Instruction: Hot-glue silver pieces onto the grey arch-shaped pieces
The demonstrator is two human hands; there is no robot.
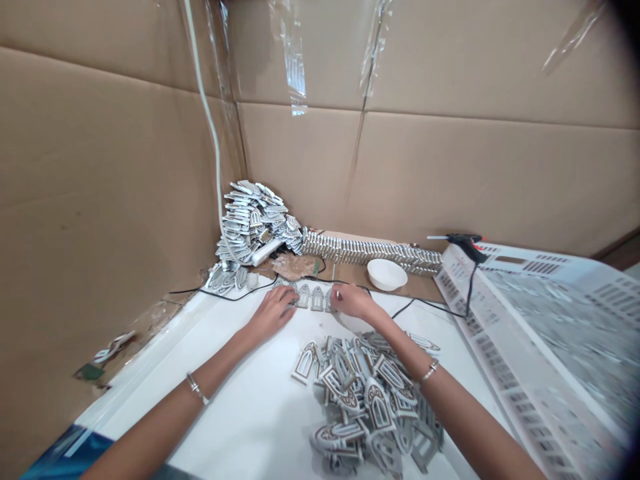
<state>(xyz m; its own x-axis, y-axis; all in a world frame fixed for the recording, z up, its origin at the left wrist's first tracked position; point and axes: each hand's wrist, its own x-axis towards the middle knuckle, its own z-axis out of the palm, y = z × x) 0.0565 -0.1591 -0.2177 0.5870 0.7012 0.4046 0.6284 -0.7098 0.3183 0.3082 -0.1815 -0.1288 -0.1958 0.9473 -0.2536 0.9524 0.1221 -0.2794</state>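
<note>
L forearm and R forearm reach in from bottom edge, a metal bangle on each wrist. Between them, a loose heap of arch pcs sits on the white worktop. Pcs are arched cut-outs, grey w/ white trim, lying overlapped at all angles; material hard to tell from here, prob. foam or card.

Just beyond heap, L hand and R hand are apart but fairly close, both low over a short row of arch pcs standing side by side. Can't tell if either hand is clamped on a pc or only touching it.

Farther back from heap: big stacked pile of arch pcs to back-left, long row of pcs on edge straight behind, white bowl just in front of that row. Hot glue gun is back-right of heap, black cord hanging from it, at far corner of a white perforated plastic crate right of heap. Cardboard wall rises behind and left.

Done so far, as far as visible: lots of pcs stacked in back pile and long row. Left: whole heap, unarranged, plus short row by hands.
</note>
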